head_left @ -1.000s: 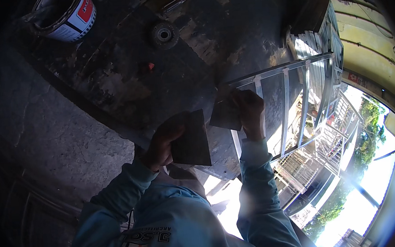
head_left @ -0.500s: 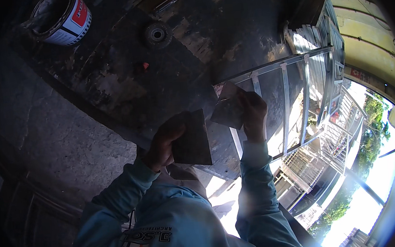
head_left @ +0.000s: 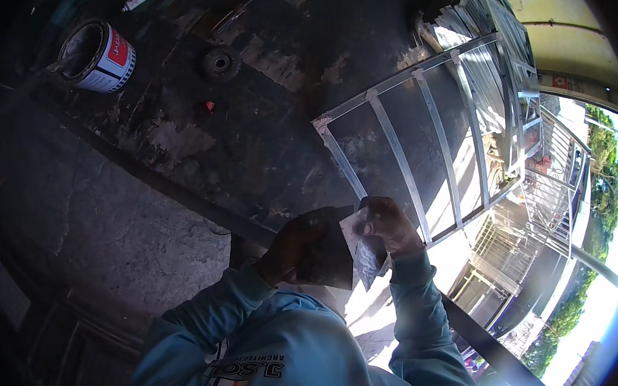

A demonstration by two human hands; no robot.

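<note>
My left hand grips a dark flat square plate close to my chest. Against that plate's right edge my right hand holds a small flat blade smeared with grey paste. Both hands sit just below the near corner of a silvery metal frame with parallel bars, which lies on a dark, stained surface. Neither hand touches the frame. Light blue sleeves cover both my forearms.
An open can with a red and white label stands at the upper left. A round dark disc and a small red bit lie on the stained surface. More metal grilles are stacked at the upper right. Rough concrete is at left.
My right hand has come off the frame's corner and drawn back to the plate in my left hand. Both hands now sit lower, nearer my chest.
</note>
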